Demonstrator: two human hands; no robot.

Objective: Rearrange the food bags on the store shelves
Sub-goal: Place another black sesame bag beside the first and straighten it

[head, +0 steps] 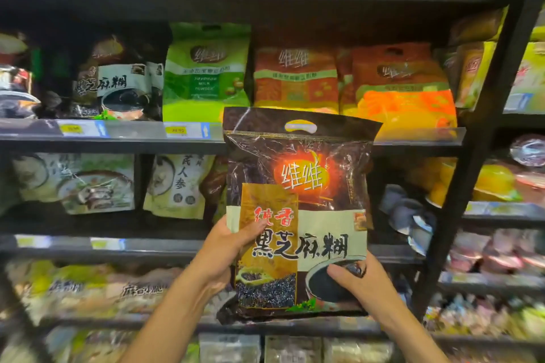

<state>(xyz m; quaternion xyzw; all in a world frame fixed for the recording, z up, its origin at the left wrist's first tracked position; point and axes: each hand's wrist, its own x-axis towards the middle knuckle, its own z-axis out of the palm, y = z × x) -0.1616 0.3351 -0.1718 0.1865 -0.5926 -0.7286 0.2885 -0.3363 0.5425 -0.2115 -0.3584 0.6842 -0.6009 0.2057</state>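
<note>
I hold a large dark brown black sesame paste bag (298, 174) upright in front of the shelves, its handle hole at the top. My left hand (227, 247) grips its lower left edge, thumb across the front. My right hand (359, 280) clasps the lower right corner. On the shelf behind stand a matching black sesame bag (118, 88) at the left, a green soybean milk powder bag (206, 74) and orange bags (295, 79) at the right.
Black shelf boards (118, 141) with clear price strips run across. A black upright post (483, 132) stands at the right. Pale soup bags (88, 183) fill the shelf below; blurred packets lie on the lower shelves.
</note>
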